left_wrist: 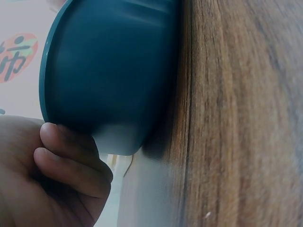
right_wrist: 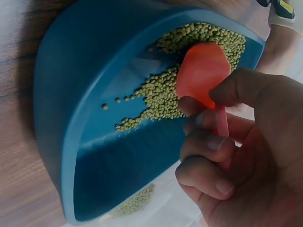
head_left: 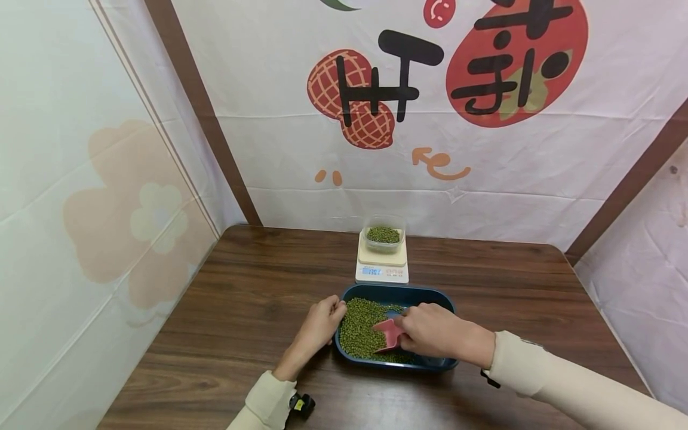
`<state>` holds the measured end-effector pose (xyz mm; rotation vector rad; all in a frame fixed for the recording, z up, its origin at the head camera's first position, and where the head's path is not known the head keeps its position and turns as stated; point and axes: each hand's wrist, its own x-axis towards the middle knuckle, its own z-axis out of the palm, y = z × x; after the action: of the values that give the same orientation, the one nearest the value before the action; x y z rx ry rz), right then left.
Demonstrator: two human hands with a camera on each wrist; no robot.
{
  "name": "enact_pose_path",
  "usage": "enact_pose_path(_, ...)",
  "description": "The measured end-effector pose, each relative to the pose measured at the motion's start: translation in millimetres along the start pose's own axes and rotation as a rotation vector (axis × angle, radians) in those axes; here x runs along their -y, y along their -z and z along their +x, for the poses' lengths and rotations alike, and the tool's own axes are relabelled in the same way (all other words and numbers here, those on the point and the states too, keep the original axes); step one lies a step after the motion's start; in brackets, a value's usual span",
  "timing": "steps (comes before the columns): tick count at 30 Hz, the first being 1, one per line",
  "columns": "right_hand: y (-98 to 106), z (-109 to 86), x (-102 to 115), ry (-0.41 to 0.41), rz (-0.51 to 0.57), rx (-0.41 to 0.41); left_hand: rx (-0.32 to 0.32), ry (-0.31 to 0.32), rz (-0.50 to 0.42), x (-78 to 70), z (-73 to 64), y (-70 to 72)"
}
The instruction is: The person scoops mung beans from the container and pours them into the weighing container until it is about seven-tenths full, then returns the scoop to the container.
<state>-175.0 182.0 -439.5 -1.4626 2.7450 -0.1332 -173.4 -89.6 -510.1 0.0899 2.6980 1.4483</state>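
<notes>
A dark blue tray [head_left: 430,294] holds green mung beans [head_left: 361,327], heaped toward its left side. My right hand [head_left: 432,329] grips the handle of a small pink scoop [head_left: 391,334], its fingers wrapped round it in the right wrist view. The scoop's bowl [right_wrist: 203,71] lies at the beans, inside the tray. At the tray's left end, my left hand [head_left: 322,319] holds the rim, and curled fingers [left_wrist: 71,165] show against the outer wall in the left wrist view.
Behind the tray stands a white kitchen scale [head_left: 382,273] with a lit display. On it sits a clear plastic box [head_left: 384,245] with more mung beans. The brown wooden table [head_left: 258,275] reaches a printed cloth [head_left: 279,143] at the back.
</notes>
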Motion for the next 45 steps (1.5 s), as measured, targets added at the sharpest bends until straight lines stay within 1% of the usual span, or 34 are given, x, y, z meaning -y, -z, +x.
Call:
enact_pose_path(6, 1, 2.9, 4, 0.029, -0.011, -0.001, -0.022, -0.012, 0.014, 1.8, -0.2, -0.4)
enact_pose_path(14, 2, 8.7, 5, 0.022, -0.008, 0.049, -0.025, 0.003, 0.020, 1.6, -0.3, -1.3)
enact_pose_path(22, 4, 16.6, 9, 0.014, 0.010, 0.091, -0.024, -0.008, 0.023, 1.7, -0.1, 0.3)
enact_pose_path(28, 3, 20.5, 13, 0.029, 0.005, 0.099, -0.020, -0.005, 0.027, 0.4, -0.9, 0.7)
enact_pose_path(33, 2, 24.0, 16, 0.034, 0.001, 0.106, -0.009, -0.004, 0.006, 0.0, -1.7, 0.6)
enact_pose_path(37, 0, 27.6, 18, 0.021, 0.024, 0.123, -0.013, -0.010, -0.007, -0.2, -1.8, 0.7)
enact_pose_path(40, -2, 29.7, 19, 0.027, 0.041, 0.125, -0.020, -0.013, -0.006, 0.0, -1.3, 0.7)
enact_pose_path(45, -2, 32.1, 20, 0.048, 0.013, 0.119, -0.016, -0.012, -0.005, 0.0, -0.7, 1.1)
